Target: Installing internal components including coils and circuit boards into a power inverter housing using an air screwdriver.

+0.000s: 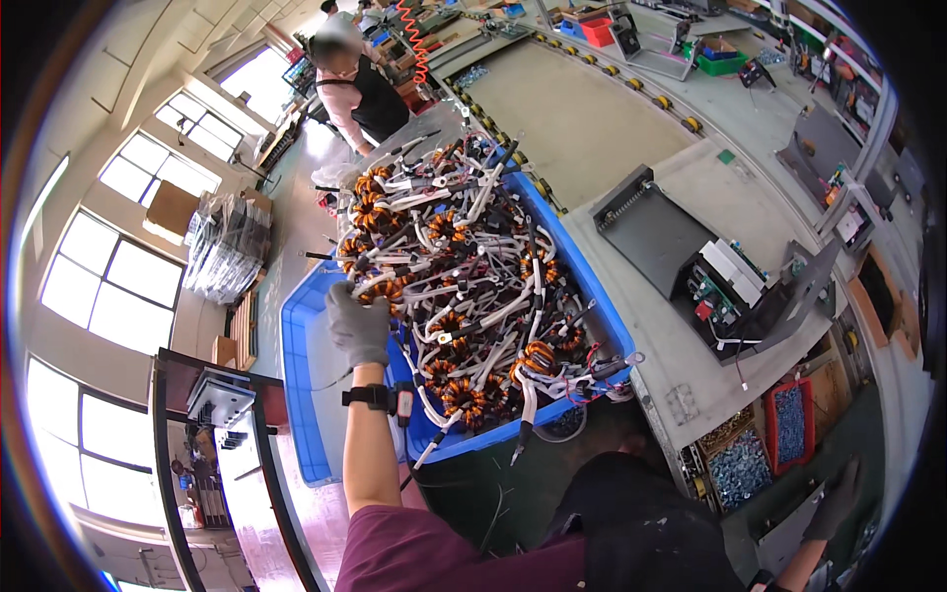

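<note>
My left hand (357, 324), in a grey glove with a black wrist device, reaches into a blue bin (600, 301) heaped with copper-wound coils (456, 296) that trail white and black leads. Its fingers close on a coil at the pile's left edge. My right hand (837, 501), also gloved, hangs low at the far right beside trays of small parts; whether it holds anything cannot be made out.
A second blue bin (304, 395) stands left of the full one. On the bench to the right sits an open electronics unit (725, 286). Red and clear trays of screws (789, 424) lie below it. Another person (357, 84) works at the far end.
</note>
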The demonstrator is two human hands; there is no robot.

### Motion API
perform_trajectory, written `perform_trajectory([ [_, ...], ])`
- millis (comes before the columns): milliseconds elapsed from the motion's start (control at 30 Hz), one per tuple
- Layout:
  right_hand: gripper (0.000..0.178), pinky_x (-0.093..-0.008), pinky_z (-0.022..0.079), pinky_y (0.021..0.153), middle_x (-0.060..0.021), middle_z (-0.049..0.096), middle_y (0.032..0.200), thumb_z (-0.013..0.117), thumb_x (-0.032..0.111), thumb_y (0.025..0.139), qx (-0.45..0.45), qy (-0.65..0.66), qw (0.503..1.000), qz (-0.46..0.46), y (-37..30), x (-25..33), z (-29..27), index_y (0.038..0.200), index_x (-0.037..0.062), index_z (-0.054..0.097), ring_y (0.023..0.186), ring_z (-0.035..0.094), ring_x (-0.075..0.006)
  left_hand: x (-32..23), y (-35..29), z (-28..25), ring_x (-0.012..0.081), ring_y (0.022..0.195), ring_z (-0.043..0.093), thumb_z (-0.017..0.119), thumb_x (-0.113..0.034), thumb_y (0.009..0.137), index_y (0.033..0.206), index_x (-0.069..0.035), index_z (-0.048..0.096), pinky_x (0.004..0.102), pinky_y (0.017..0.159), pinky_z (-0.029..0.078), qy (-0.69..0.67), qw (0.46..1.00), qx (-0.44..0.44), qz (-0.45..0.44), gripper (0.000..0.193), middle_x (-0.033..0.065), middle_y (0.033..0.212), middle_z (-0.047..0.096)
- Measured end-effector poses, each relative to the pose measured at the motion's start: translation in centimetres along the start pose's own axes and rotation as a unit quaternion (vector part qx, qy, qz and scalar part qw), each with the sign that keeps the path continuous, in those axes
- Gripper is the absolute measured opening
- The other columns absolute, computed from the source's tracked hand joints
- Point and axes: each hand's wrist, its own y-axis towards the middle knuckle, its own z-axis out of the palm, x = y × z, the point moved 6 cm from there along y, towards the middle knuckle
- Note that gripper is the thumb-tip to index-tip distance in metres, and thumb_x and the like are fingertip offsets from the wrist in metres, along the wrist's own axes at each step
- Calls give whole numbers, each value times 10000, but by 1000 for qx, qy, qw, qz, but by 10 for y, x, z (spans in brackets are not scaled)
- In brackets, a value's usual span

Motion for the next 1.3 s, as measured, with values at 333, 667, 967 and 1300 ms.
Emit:
perform_trajectory([
  [333,267,-225,398,595,-15,552,818,494,168,942,89,53,986,-128,-53,95,49,1130,8,596,672,496,-73,-128,6,-191,234,1011,609,462,69,746,1333,18,383,338,851,541,-506,847,-74,145,594,158,1167,556],
  [667,300,-245,486,624,-68,644,846,537,237,940,236,225,944,-56,-111,131,9,1104,1,623,701,597,-108,-422,-213,-160,156,980,593,477,55,670,1316,61,426,285,893,476,-641,627,331,294,648,108,1164,555],
  [967,347,-241,493,623,-62,658,849,493,260,965,150,305,936,90,-99,54,-95,1132,-20,613,696,602,-90,-558,-355,-194,182,1093,552,476,58,638,1316,50,445,293,947,451,-590,530,419,441,679,144,1262,521],
  [1300,365,-239,473,603,-44,628,819,487,276,980,-29,310,950,35,-81,11,-119,1116,-44,599,688,575,-90,-626,-456,-194,183,1032,577,519,58,690,1303,60,423,299,909,483,-602,468,441,473,620,145,1185,521],
])
